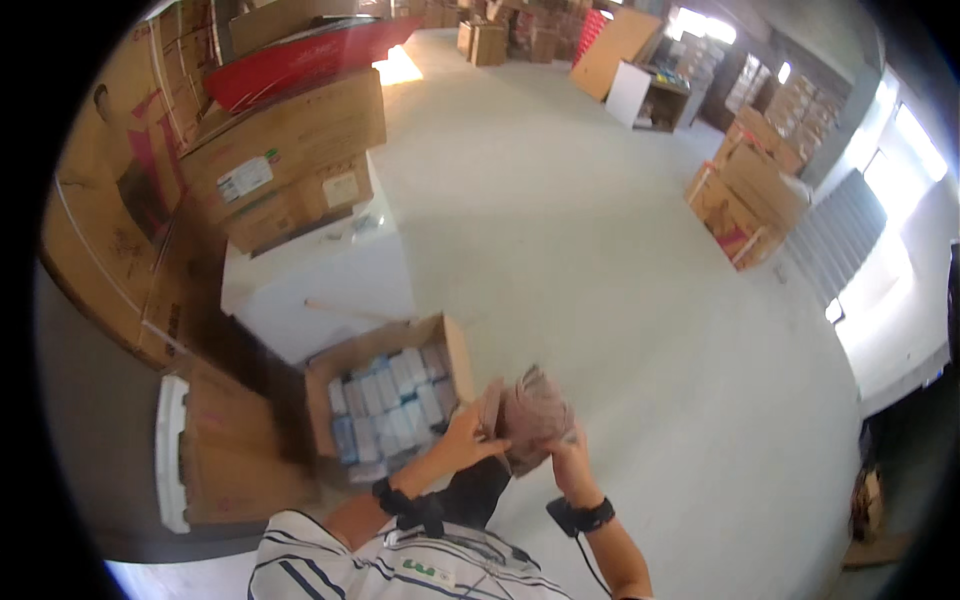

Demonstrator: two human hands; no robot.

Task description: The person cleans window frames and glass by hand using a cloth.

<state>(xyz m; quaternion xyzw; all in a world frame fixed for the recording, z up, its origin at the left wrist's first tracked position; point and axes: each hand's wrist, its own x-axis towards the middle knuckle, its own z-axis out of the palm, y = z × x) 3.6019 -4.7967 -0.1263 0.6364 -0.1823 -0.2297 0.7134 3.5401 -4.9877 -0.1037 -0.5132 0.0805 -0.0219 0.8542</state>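
Both hands hold a crumpled brownish bundle (534, 420), cloth or thin plastic, in front of my body. My left hand (472, 439) presses on its left side, fingers spread along it. Around its lower right edge curl the fingers of my right hand (571, 461). To the left of the bundle, on the floor, stands an open cardboard box (459, 352). Rows of small white and blue packets (386, 401) fill it, too blurred to identify. Black straps circle both wrists, and a cable hangs from the right one.
Beyond the box stands a white cabinet-like block (322, 277) with large cartons (300, 165) on top. Tall cartons (97, 232) line the left side, near a flat carton (240, 442) edged with white foam. More boxes (750, 202) and a corrugated sheet (840, 232) stand at right.
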